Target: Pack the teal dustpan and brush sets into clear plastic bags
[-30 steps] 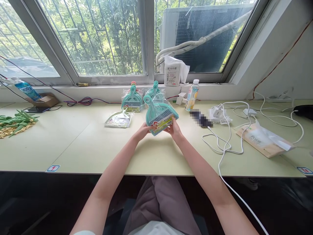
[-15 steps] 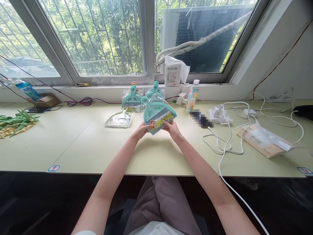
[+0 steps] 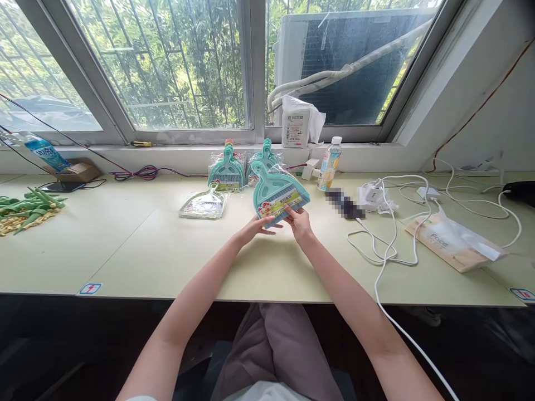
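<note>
Both my hands hold a teal dustpan and brush set (image 3: 278, 192) in clear wrapping above the table, its handle up and leaning left. My right hand (image 3: 300, 225) grips the lower right edge, thumb across the yellow-green label. At the lower left corner is my left hand (image 3: 253, 229), its thumb in front of the edge and other fingers stretched out beneath. A flat wrapped dustpan set (image 3: 203, 203) lies to the left. Behind stand two stacks of similar sets, a left stack (image 3: 227, 170) and a right stack (image 3: 266, 147), partly hidden by the held one.
A drink bottle (image 3: 330, 164), a blurred dark phone (image 3: 345, 203), white cables (image 3: 393, 253) and a tissue pack (image 3: 453, 239) occupy the right side. Green stalks (image 3: 31, 206) and a blue bottle (image 3: 47, 153) are at far left. A paper-wrapped packet (image 3: 296, 125) stands on the sill.
The held dustpan set has shifted slightly right. My left hand has slid toward the bottom edge, and its fingers now show stretched out below it.
</note>
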A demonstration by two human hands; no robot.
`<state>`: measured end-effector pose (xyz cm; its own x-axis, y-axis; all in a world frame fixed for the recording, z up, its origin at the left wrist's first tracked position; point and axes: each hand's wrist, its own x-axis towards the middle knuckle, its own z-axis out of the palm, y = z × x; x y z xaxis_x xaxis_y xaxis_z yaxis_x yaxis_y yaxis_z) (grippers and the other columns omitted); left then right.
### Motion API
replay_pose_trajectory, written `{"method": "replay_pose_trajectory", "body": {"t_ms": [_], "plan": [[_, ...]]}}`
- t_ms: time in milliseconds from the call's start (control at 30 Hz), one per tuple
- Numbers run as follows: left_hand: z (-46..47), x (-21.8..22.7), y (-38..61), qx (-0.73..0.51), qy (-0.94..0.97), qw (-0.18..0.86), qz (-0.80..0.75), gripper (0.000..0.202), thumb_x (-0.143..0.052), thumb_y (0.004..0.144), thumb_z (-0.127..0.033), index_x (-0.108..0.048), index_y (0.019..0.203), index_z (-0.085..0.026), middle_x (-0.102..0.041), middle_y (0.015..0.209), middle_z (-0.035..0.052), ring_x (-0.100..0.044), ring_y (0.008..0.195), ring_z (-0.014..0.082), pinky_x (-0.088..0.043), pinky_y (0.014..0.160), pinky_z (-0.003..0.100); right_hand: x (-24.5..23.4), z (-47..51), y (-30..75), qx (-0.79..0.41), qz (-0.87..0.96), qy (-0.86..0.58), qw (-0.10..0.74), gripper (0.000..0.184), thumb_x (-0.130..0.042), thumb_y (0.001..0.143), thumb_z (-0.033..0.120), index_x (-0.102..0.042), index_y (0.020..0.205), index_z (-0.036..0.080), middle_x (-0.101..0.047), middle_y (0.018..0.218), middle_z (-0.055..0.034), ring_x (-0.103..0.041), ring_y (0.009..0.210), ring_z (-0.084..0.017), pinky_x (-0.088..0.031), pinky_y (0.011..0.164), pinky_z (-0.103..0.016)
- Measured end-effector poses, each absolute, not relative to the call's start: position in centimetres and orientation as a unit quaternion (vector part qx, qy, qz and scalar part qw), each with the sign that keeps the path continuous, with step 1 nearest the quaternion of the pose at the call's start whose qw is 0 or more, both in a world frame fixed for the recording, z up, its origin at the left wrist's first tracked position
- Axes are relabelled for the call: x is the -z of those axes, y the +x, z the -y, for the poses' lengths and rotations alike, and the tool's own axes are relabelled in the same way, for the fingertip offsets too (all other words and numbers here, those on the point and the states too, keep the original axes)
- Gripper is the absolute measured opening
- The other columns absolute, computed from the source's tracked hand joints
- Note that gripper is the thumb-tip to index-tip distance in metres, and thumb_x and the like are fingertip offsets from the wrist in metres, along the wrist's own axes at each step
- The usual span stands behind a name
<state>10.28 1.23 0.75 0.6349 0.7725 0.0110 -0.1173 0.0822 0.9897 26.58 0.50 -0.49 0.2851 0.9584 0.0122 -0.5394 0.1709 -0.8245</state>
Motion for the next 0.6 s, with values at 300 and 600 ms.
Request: {"method": "replay_pose_trajectory", "body": {"t_ms": [300,600], "plan": [[-2.1,-0.3,10.6,-0.422,0.583,0.628,-0.295,0.061,-0.061,0.079,-0.046,-0.044,0.134,-0.025,-0.049,0.140,0.0108,-0.049,0.124,0.0325,-0.050,0.089,0.047,0.3,-0.5,27.0,-0.522,0.261,-0.353,0.731,0.030,-0.082,0.064,0.021,-0.065,0.089,0.017,-0.073,0.093,-0.0043,-0.070,0.093,-0.023,-0.060,0.086,-0.037],[-2.2,-0.5,10.1,-0.432,0.608,0.578,-0.331,0.059,-0.060,0.079,-0.051,-0.050,0.128,-0.020,-0.060,0.126,0.0110,-0.060,0.107,0.0283,-0.051,0.081,0.037,0.7,-1.5,27.9,-0.589,0.304,-0.347,0.664,0.029,-0.083,0.064,0.020,-0.066,0.087,0.015,-0.073,0.093,-0.0078,-0.070,0.092,-0.025,-0.059,0.086,-0.039]]}}
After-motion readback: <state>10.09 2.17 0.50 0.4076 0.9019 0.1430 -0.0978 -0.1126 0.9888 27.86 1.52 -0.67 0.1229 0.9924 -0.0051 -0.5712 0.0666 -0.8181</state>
